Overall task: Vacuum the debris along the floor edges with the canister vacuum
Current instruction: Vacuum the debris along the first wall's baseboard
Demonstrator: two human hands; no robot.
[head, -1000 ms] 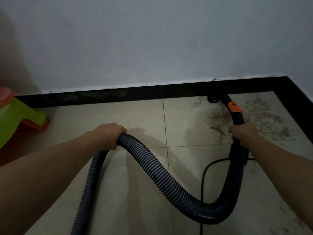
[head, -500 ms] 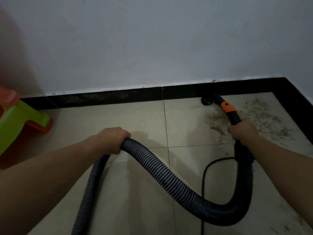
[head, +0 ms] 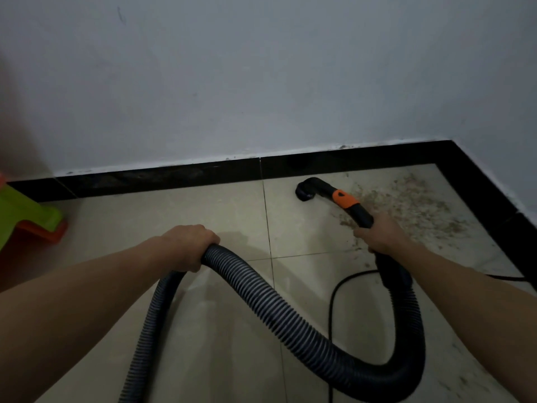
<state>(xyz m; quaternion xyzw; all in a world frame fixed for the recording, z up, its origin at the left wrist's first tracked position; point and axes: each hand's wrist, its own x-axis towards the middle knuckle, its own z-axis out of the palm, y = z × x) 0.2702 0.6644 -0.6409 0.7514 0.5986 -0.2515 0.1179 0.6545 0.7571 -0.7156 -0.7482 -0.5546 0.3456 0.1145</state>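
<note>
1. The tiled floor (head: 203,222) meets a black skirting (head: 174,178) below a pale wall (head: 261,82). The edge runs right into a corner.
2. The ribbed hose (head: 261,301) rises from the lower left, passes through the left hand, sags in a deep loop and climbs to the right hand. I judge the slack ample, so the left hand's job is to feed it and stop the loop dragging through the dirt.
3. The debris (head: 412,205) is a brown scatter in that corner, lying near the skirting on both sides.
4. The left hand (head: 189,245) is wrapped round the hose. The right hand (head: 377,237) grips the black wand just behind its orange collar (head: 344,199).
5. The nozzle (head: 306,191) sits mouth down on the tile, just beside the back skirting and left of the scatter. The step probably goes best with slow, overlapping passes to the right, keeping the mouth flat and tight to the skirting.
6. A thin cable (head: 337,292) curls near the right hand and could snag.
7. The only container is the canister, which is out of view, so I cannot tell how full it is.
</note>
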